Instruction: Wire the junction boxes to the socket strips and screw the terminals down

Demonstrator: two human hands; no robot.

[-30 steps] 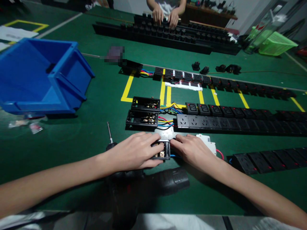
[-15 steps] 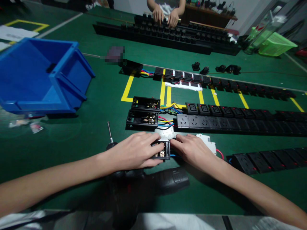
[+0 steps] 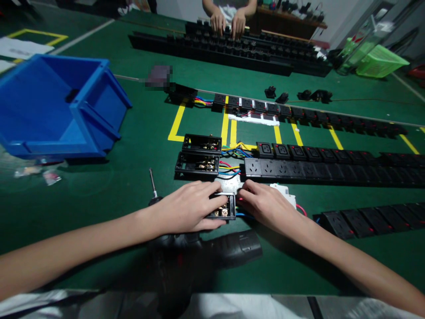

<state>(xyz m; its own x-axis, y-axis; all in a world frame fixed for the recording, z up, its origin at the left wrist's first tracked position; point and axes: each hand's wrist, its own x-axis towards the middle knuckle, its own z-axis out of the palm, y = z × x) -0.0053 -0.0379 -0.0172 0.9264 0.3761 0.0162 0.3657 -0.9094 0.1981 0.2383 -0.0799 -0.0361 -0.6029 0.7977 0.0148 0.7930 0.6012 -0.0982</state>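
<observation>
My left hand (image 3: 189, 206) is wrapped over a small black terminal box (image 3: 232, 210) with brass screw terminals, its fingers across the top and front. At the box's right end, my right hand (image 3: 267, 204) is closed in a pinch on wires. A blue wire (image 3: 245, 215) runs under that hand; the exact grip point is hidden by the fingers. A white circuit breaker (image 3: 286, 195) lies just behind my right wrist, and a red wire (image 3: 301, 208) leads from it. Further right lies a black socket strip (image 3: 337, 223).
A dark power screwdriver (image 3: 239, 248) lies in front of my hands. Behind them rest two more terminal boxes (image 3: 181, 166) wired to socket strips (image 3: 268, 169). A blue bin (image 3: 96, 119) stands at left. Across the table, a co-worker's hands (image 3: 229, 22) touch black strips.
My right hand has lifted slightly and drawn its fingers closer together, showing more of the wires by the box. My left hand stays on the terminal box. The co-worker's hands shifted slightly.
</observation>
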